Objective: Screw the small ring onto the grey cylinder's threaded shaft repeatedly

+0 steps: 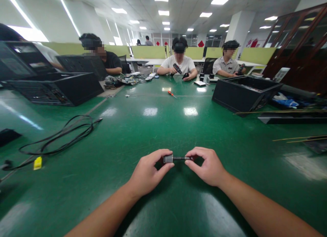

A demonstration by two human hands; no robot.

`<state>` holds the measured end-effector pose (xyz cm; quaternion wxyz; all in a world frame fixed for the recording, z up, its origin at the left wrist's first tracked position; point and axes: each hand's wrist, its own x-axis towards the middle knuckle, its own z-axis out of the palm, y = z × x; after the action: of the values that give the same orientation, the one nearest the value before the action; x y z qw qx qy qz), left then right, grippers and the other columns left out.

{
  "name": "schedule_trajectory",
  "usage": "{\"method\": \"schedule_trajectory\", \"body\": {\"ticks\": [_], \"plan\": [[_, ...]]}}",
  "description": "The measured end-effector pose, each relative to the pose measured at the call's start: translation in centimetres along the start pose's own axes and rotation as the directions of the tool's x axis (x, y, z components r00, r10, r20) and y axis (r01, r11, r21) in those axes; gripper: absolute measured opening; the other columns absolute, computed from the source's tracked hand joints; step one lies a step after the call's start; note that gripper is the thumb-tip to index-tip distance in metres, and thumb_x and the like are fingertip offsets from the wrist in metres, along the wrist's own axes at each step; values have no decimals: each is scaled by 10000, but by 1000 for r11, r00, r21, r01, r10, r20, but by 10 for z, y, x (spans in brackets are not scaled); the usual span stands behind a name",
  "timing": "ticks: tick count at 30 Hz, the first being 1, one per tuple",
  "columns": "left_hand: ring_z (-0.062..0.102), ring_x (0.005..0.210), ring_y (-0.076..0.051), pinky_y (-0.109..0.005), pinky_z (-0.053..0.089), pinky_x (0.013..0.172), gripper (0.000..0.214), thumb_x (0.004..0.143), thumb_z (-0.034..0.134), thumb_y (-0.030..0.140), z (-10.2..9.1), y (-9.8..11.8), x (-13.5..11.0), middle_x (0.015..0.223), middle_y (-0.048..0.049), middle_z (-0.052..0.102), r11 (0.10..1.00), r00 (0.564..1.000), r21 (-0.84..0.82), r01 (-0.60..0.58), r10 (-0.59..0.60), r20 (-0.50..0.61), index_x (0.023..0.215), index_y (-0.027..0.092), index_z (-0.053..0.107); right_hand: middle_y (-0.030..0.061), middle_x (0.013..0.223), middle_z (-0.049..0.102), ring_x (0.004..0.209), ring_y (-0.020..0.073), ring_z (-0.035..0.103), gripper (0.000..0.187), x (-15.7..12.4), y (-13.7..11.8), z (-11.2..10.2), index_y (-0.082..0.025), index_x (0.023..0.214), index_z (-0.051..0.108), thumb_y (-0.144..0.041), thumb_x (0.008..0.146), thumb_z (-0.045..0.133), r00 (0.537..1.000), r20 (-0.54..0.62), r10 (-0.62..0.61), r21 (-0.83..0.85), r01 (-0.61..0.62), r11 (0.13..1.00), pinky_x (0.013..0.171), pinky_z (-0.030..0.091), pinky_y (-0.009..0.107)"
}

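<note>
Between thumb and fingers, my left hand (146,172) pinches a short grey cylinder (168,158). A thin dark shaft (179,158) runs from the cylinder toward the right. My right hand (208,167) is closed in a pinch on the dark far end of that shaft, mostly covered by the fingers. The piece lies level, a little above the green tabletop (158,128). What kind of part it is, I cannot make out.
A black cable (76,138) with a yellow tag (37,163) lies left. Computer cases (63,89) stand at left, and another black case (242,92) at right. An orange screwdriver (170,93) lies farther back. Across the table, a person (178,64) holds a dark tool.
</note>
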<state>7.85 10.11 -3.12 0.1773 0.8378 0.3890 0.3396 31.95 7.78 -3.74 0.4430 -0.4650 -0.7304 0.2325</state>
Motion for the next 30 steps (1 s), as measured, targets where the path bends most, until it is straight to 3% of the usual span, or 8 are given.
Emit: {"method": "schedule_trajectory", "body": {"ticks": [30], "plan": [[690, 1082, -190, -329, 546, 1003, 310, 896, 681, 287, -1, -7, -1, 1170, -44, 724, 1000, 1000, -3, -17, 17, 10, 1198, 235, 639, 13, 743, 711, 682, 161, 661, 65, 1, 2, -2, -195, 851, 730, -167, 796, 708, 1000, 2, -10, -8, 10, 1000, 664, 482, 274]]}}
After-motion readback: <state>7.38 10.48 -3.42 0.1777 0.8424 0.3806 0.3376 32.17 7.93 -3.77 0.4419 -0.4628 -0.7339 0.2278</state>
